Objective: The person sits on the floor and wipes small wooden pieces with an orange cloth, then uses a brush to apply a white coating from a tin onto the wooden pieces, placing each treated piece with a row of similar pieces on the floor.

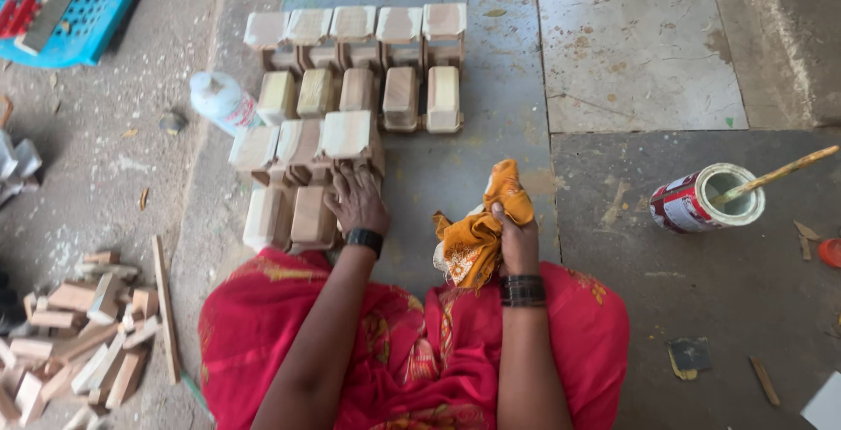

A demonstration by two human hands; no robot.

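Note:
Two rows of small wooden block pieces [355,53] stand on the stone floor ahead of me, with a nearer group [298,145] closer in. My left hand [357,200] rests palm-down on the rightmost piece of the nearer group, fingers spread over it. An orange patterned cloth [477,229] is bunched in my right hand [517,237], held just above my lap. Both wrists carry dark bands. A red garment [403,351] covers my knees.
A white plastic bottle [223,102] lies left of the blocks. A red-and-white tin [701,198] with a stick [775,176] in it stands at the right. Wood offcuts [83,329] are piled at lower left. A blue crate [79,5] sits at top left.

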